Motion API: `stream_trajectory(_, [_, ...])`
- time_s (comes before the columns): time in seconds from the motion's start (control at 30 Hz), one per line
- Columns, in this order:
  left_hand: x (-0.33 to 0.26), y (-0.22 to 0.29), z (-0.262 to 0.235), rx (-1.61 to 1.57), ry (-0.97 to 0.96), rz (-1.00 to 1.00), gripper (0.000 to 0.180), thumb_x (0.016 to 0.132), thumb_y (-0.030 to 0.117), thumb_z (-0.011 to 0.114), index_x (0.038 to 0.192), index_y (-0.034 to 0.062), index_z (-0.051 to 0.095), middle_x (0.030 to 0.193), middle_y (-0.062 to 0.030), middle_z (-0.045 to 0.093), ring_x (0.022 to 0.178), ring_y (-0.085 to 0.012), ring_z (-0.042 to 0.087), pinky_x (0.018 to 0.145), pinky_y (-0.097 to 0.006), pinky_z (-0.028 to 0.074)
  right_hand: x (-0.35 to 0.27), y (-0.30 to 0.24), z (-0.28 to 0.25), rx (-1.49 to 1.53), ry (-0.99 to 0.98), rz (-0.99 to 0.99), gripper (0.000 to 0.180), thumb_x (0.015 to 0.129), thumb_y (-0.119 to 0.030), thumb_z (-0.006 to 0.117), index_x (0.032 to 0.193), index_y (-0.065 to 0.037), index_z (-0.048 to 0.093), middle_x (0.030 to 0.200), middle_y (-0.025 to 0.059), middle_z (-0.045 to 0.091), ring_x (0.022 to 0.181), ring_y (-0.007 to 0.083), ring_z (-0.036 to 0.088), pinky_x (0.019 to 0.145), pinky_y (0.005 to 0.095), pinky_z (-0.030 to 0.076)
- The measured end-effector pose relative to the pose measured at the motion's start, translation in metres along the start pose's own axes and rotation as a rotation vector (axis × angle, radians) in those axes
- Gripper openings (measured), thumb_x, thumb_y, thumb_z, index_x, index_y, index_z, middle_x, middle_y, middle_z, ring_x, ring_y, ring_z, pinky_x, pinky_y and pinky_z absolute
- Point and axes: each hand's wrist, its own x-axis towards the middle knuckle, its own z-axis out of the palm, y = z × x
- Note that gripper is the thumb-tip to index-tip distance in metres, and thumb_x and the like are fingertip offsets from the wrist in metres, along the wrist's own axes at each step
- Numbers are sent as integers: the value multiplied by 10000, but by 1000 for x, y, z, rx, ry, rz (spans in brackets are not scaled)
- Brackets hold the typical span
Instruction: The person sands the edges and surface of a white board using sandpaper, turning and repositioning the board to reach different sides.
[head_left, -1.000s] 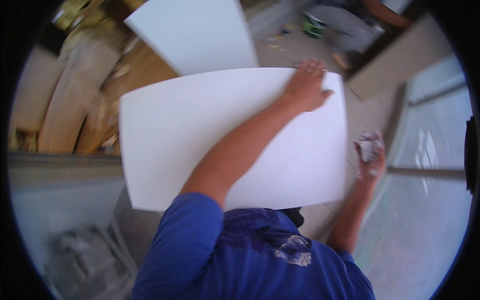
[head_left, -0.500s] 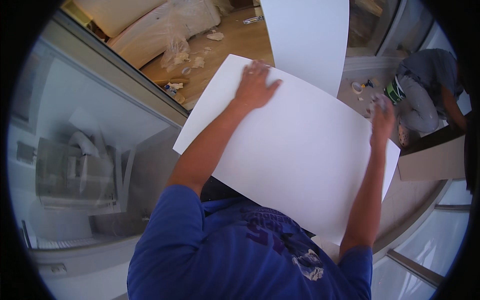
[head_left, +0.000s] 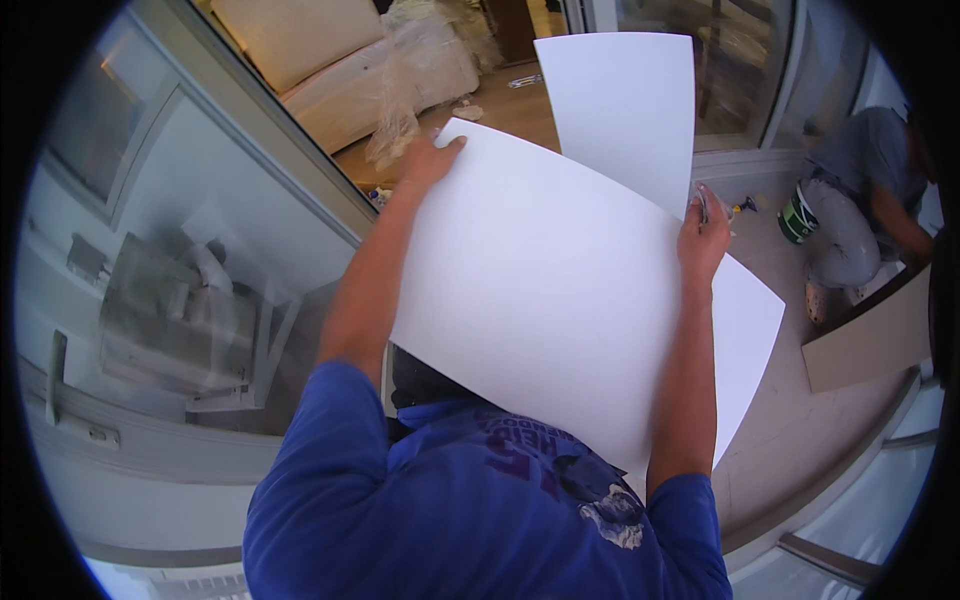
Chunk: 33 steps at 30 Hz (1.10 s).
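A large white panel (head_left: pixel 560 270) lies in front of my body, tilted across the view. My left hand (head_left: pixel 430 163) grips its far left corner, with the thumb on top and the fingers over the edge. Above the panel's far right edge is my right hand (head_left: pixel 704 238), its fingers curled around something small and greyish that I cannot make out. Behind the large panel stands a second, narrower white panel (head_left: pixel 630 110), partly covered by the first.
A person (head_left: pixel 850 190) crouches at the right beside a green bucket (head_left: pixel 796 215) and a beige board (head_left: pixel 870 345). A glass door (head_left: pixel 160 230) borders the left. Beyond the doorway, a plastic-covered sofa (head_left: pixel 350 85) sits on a wooden floor.
My left hand has slid left from the panel's far edge to its corner and now grips it. My right hand has moved left. The view has shifted, showing the second panel's top edge.
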Motion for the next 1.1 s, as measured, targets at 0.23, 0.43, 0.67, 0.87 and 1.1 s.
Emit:
stream_trajectory(0.23, [5, 0, 28, 142, 75, 172, 760, 989, 538, 610, 1496, -23, 538, 1493, -284, 555, 1400, -415, 527, 1167, -484, 410, 4, 16, -3, 57, 89, 102, 272, 999, -44, 580, 1221, 37, 715, 1136, 210, 731, 1074, 369, 703, 960, 413, 540])
stream_trajectory(0.43, [2, 31, 109, 264, 89, 472, 664, 1087, 398, 494, 1565, -56, 410, 1664, -275, 332, 1583, -431, 229, 1290, -557, 152, 4, 35, -9, 91, 112, 357, 275, 999, -77, 602, 1221, 51, 699, 1043, 191, 726, 922, 318, 701, 861, 387, 535])
stream_trajectory(0.67, [-69, 90, 120, 134, -143, 924, 622, 1078, 303, 543, 1562, -61, 402, 1661, -269, 341, 1574, -436, 261, 1286, -551, 185, 7, 17, -4, 147, 135, 459, 253, 1030, -85, 603, 1236, 37, 684, 1007, 110, 695, 868, 176, 658, 822, 328, 529])
stream_trajectory(0.87, [-55, 108, 119, 42, -212, 1038, 492, 1033, 227, 624, 1463, -3, 555, 1544, -199, 512, 1462, -397, 431, 1237, -517, 292, 6, 21, 10, 182, 111, 468, 231, 1044, -86, 624, 1241, 19, 685, 1079, 79, 691, 862, 143, 628, 794, 291, 516])
stream_trajectory(1.1, [7, 130, 124, -355, -500, 775, 179, 958, 184, 752, 1002, 13, 784, 934, -112, 759, 857, -246, 708, 800, -353, 543, 9, 16, 20, 192, 102, 513, 215, 1048, -71, 616, 1236, 9, 684, 1151, 71, 678, 865, 128, 614, 776, 279, 507])
